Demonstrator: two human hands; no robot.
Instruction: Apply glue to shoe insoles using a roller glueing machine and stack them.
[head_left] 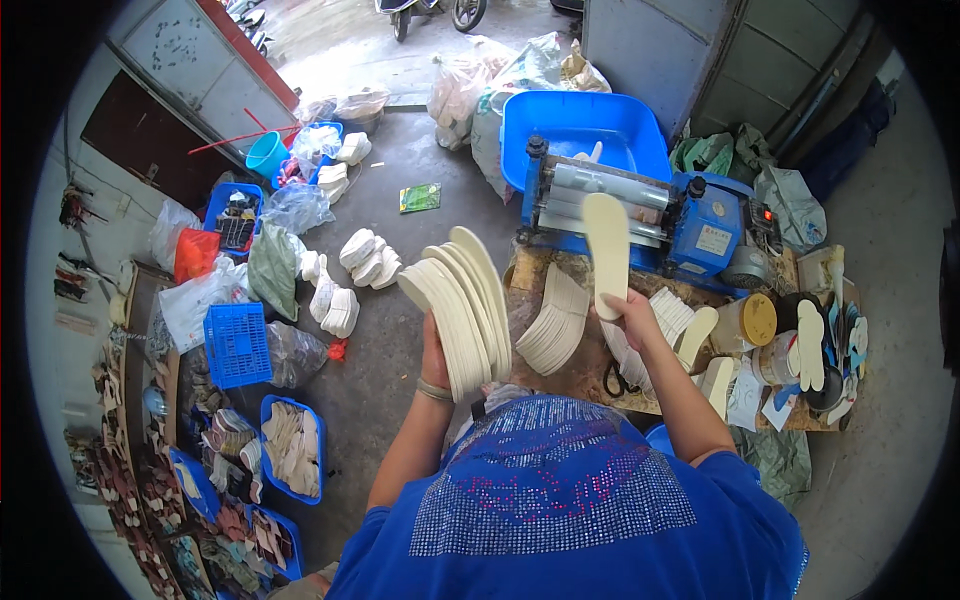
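left hand [435, 345] clamped under a fanned stack of insoles [462, 305] | right hand [632, 308] pinching one insole [607, 250] upright before the blue roller machine [640, 205] on the desk [560, 375] | risk: loose fan may slide to the floor; fingers near rollers | white label on machine [713, 238]; green packet [420, 197] on floor

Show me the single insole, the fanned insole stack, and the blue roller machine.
Single insole [606, 250], head view, middle of its flat face.
Insole stack [462, 305], head view, middle of the fanned edges.
Roller machine [708, 225], head view, blue motor housing.
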